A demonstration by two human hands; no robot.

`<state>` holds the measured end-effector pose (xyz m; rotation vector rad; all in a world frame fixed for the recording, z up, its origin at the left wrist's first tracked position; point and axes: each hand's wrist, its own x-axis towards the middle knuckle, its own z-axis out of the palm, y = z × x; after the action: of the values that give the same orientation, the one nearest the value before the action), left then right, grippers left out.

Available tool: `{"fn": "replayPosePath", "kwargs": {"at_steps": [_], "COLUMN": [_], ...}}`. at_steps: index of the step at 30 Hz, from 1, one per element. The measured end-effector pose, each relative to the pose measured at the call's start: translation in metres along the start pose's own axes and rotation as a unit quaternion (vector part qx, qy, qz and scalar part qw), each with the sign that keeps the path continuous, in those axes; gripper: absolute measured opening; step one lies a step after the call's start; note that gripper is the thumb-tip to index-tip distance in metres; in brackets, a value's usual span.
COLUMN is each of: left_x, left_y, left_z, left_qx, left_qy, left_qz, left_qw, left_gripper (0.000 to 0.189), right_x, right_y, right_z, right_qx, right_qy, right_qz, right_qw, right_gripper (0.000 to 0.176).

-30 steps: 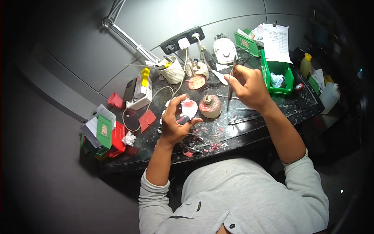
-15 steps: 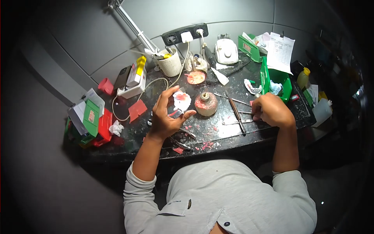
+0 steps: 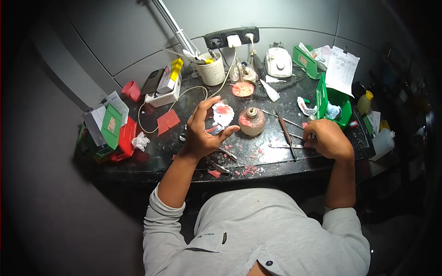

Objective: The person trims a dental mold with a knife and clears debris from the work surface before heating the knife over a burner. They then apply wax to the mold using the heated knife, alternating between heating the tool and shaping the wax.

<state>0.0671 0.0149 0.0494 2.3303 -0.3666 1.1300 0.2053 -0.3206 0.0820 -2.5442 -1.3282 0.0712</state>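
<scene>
My left hand [image 3: 205,133] is closed around a white dental plaster cast [image 3: 223,114] with pink wax on it, held up between thumb and fingers. To its right stands a glass spirit burner [image 3: 252,122], its sides smeared pink. My right hand [image 3: 328,139] rests low on the bench with curled fingertips at the ends of several metal tools. What those fingers pinch, if anything, is hidden. A dark-handled carving tool [image 3: 286,133] and a metal spatula [image 3: 278,146] lie left of them. Behind that hand sits another dental cast [image 3: 306,106].
A green box [image 3: 343,115] holds a bluish cast. Pink wax sheet [image 3: 168,122], wax scraps [image 3: 250,170] and pliers [image 3: 216,164] lie on the bench. At the back stand a woven cup [image 3: 212,73], a wax dish [image 3: 242,89] and a white device [image 3: 279,62]. A red box [image 3: 125,142] is left.
The camera view has shifted, so the bench appears farther right and slightly lower. Both hands keep nearly the same places; the cast stays in my left hand.
</scene>
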Motion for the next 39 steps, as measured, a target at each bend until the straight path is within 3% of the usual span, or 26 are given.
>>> {"fn": "replayPosePath", "kwargs": {"at_steps": [3,10,12,19,22,24,28,31,33,39], "left_x": [-0.002,-0.002,-0.001,-0.001,-0.001,-0.001,-0.004,-0.006,-0.006,-0.007], "left_y": [-0.003,-0.003,0.0,-0.001,0.0,0.0,-0.002,-0.003,-0.003,-0.003], "left_z": [0.001,0.001,0.0,0.0,0.0,0.0,0.001,0.002,0.002,0.003], "left_qx": [-0.012,-0.022,-0.003,0.006,0.008,-0.003,-0.026,-0.035,-0.036,-0.054], "left_qy": [0.008,0.017,0.012,0.016,0.014,0.013,0.016,0.016,0.013,0.008], "left_qz": [-0.006,-0.005,0.001,0.012,0.008,0.007,0.0,-0.009,-0.011,-0.011], "left_qw": [1.0,1.0,1.0,1.0,1.0,1.0,1.0,0.999,0.999,0.998], "left_gripper": [0.075,0.075,0.075,0.075,0.074,0.074,0.076,0.077,0.076,0.077], "right_x": [0.001,0.002,0.001,-0.001,-0.008,-0.012,-0.025,-0.037,-0.042,-0.044], "right_y": [0.001,0.004,0.002,0.002,-0.002,-0.005,-0.002,-0.004,-0.005,0.01], "right_z": [0.006,0.006,0.001,0.009,0.011,0.01,-0.005,-0.019,-0.022,-0.031], "right_qx": [0.003,-0.006,0.027,0.013,-0.036,-0.044,-0.053,-0.034,-0.046,-0.118], "right_qy": [0.044,0.044,-0.005,-0.042,-0.018,0.088,0.084,0.036,0.117,0.152], "right_qz": [0.014,0.039,0.036,0.003,-0.034,-0.095,-0.098,-0.047,-0.069,-0.051], "right_qw": [0.999,0.998,0.999,0.999,0.999,0.991,0.99,0.998,0.99,0.98], "right_gripper": [0.015,0.012,0.01,0.003,0.004,0.008,0.011,0.011,0.014,0.024]}}
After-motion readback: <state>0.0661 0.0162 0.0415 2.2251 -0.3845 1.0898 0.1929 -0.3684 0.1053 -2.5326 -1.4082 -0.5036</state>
